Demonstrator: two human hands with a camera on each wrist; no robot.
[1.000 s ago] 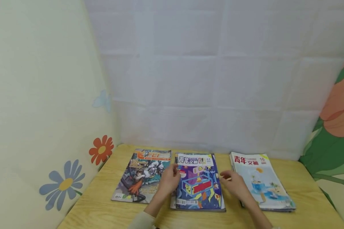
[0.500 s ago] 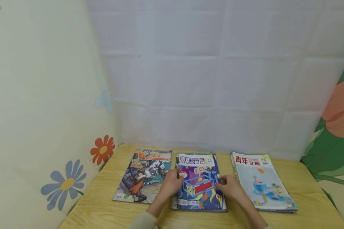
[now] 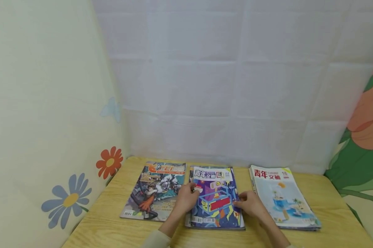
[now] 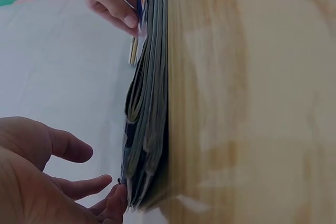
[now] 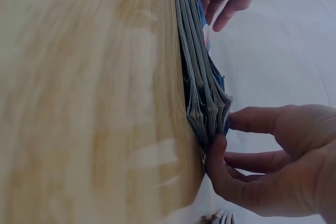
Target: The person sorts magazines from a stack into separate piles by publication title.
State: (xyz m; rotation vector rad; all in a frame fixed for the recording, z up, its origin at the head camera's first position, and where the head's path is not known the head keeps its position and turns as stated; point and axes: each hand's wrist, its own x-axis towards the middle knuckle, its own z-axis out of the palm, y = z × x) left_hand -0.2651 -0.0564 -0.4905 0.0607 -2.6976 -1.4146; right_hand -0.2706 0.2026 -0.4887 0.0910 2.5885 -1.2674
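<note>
In the head view a stack of magazines lies mid-table between my hands, a purple-blue cover on top. At its left edge is my left hand. The left wrist view shows that hand's lower fingertips against the stack's side, with the thumb raised and apart from it. My right hand is at the right edge. In the right wrist view it grips the stack's edge, one fingertip at the cover and another low on the folded spines. The magazines lie slightly out of line.
A magazine with a dark comic-style cover lies left of the middle stack. To the right lies another magazine stack with a pale beach cover. All rest on a wooden table, with a white sheet hanging behind.
Over the second my right hand has come left and down to the middle stack's right edge. The left hand has lowered slightly along the left edge. The magazines lie nearly as before.
</note>
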